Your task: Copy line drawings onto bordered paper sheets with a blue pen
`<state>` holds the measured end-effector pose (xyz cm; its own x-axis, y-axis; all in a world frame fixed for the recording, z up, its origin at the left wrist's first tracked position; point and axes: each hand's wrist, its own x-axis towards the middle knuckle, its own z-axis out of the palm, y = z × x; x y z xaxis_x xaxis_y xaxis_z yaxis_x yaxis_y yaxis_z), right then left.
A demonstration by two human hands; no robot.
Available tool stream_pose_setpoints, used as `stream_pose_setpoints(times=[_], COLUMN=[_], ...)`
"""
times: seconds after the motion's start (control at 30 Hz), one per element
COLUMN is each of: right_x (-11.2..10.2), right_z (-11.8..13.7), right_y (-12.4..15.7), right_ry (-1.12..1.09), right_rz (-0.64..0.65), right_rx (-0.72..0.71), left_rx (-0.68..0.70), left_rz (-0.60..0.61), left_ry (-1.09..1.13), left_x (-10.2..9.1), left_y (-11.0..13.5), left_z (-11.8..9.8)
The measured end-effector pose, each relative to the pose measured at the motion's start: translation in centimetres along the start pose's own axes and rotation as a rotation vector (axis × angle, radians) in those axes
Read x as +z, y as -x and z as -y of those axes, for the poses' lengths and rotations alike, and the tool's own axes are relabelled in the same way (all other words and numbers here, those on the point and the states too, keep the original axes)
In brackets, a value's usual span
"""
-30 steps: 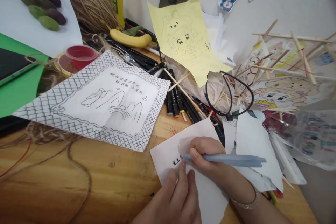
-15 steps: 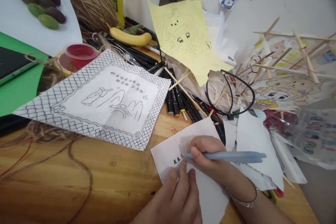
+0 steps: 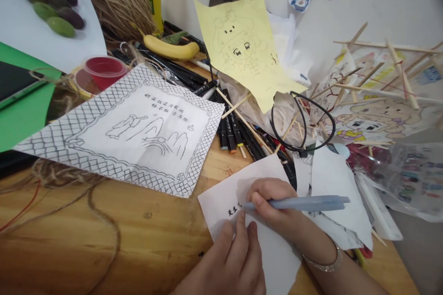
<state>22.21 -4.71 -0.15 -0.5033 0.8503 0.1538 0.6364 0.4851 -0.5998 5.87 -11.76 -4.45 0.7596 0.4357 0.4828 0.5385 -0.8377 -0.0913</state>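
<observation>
My right hand [image 3: 273, 200] is closed around a light blue pen [image 3: 311, 203], its tip on a white sheet of paper [image 3: 278, 262] beside a short row of black handwritten characters. My left hand [image 3: 235, 258] lies on the same sheet, fingers stretched out, with the index fingertip just below the writing. To the left is a patterned drawing [image 3: 148, 133] with a lattice border, hills, a bridge and a few lines of characters. A bracelet [image 3: 327, 262] circles my right wrist.
Several black markers [image 3: 228, 126], wooden sticks [image 3: 238, 108] and a black cable [image 3: 320, 101] lie behind the sheet. A yellow drawing [image 3: 238, 50] leans there. Further left are a banana [image 3: 171, 48], a red cup [image 3: 104, 73] and twine [image 3: 116, 235]. Stick-framed drawings [image 3: 374, 120] stand at right.
Both hands stay in nearly the same place. The pen's back end has shifted slightly, and a small stroke shows at its tip. The whole view has moved a little.
</observation>
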Motion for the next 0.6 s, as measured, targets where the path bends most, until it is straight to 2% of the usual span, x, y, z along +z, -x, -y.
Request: stream_pose_setpoints(times=[0.27,0.6], right_x=[-0.03,-0.21], right_z=[-0.07,0.4], right_y=[0.2,-0.01], right_ry=[0.002,0.082], right_rz=[-0.014,0.005], right_rx=[0.005,0.01], left_rx=[0.014,0.005], left_rz=[0.02,0.019], left_ry=[-0.012,-0.001], left_x=[-0.45,-0.13], left_y=[-0.14,-0.03], left_z=[0.3,0.06])
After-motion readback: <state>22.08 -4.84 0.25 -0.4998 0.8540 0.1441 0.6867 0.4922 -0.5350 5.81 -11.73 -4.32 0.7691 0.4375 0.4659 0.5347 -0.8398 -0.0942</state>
